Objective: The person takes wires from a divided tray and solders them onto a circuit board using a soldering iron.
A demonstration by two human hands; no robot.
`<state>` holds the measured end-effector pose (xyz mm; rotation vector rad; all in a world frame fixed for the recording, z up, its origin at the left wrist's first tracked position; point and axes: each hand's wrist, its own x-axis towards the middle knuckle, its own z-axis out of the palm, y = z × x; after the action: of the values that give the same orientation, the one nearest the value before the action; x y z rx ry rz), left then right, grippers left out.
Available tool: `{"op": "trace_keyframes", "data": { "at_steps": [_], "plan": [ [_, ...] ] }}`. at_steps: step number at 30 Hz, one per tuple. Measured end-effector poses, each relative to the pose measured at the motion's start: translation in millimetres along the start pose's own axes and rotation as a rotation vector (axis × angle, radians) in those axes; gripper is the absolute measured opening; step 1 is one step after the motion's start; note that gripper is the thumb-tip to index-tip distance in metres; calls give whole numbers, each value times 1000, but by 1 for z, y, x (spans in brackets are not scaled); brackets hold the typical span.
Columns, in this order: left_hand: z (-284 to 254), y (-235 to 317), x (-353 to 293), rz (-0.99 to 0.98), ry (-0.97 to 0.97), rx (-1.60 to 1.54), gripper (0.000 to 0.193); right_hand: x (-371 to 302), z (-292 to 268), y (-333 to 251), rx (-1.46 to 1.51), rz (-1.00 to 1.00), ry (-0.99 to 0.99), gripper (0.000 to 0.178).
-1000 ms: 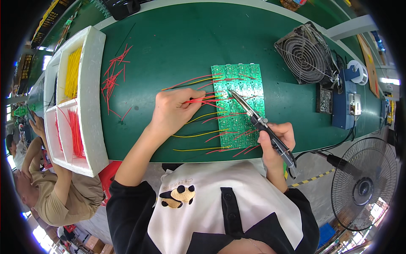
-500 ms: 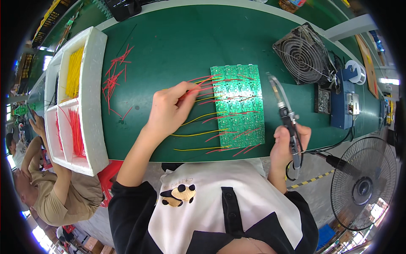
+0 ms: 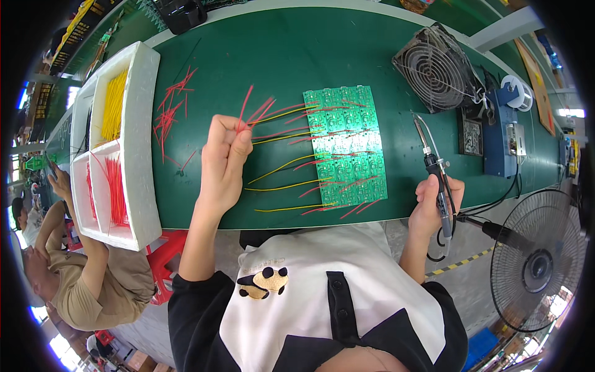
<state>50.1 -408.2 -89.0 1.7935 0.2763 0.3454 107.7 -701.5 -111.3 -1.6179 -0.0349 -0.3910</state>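
Observation:
My left hand is closed on a few thin red wires, whose ends fan out above the fingertips, left of the circuit board panel. That green panel lies flat on the table, with red and yellow wires running across it and out past its left edge. To the right of the panel, my right hand grips a soldering iron by its dark handle. The iron's metal tip points up and away, apart from the panel, with a thin tube alongside it.
A white foam box with yellow and red wires stands at the left; loose red wires lie beside it. At the right are a square fan, a blue soldering station and a standing fan. A co-worker sits at left.
My left hand has drawn back left from the panel's wires and now holds red wires raised. My right hand with the soldering iron has shifted slightly right. The panel sits slightly differently in view.

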Motion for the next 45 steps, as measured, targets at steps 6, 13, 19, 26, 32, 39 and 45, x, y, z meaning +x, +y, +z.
{"op": "trace_keyframes", "data": {
  "at_steps": [6, 13, 19, 26, 32, 39, 45],
  "plan": [
    [16, -1, -18, -36, -90, 144, 6, -10, -8, -1, 142, -4, -72, 19],
    [29, -15, -15, 147, -44, 221, 9, -33, -3, 1, 196, 101, -374, 26],
    [30, -18, -17, 135, -77, 264, 9, -28, 5, -7, 217, 145, -439, 21],
    [31, -16, -17, 193, -39, 322, 14, -27, 6, -7, 198, 140, -455, 19],
    [31, -16, -17, 198, -52, 338, 15, -27, 7, -8, 176, 120, -473, 18],
    [32, -14, -17, 212, -55, 328, 14, -25, 10, -7, 122, 40, -480, 17],
    [31, -17, -18, 221, -51, 328, 15, -26, 11, -7, 136, 25, -505, 18]
  ]
}}
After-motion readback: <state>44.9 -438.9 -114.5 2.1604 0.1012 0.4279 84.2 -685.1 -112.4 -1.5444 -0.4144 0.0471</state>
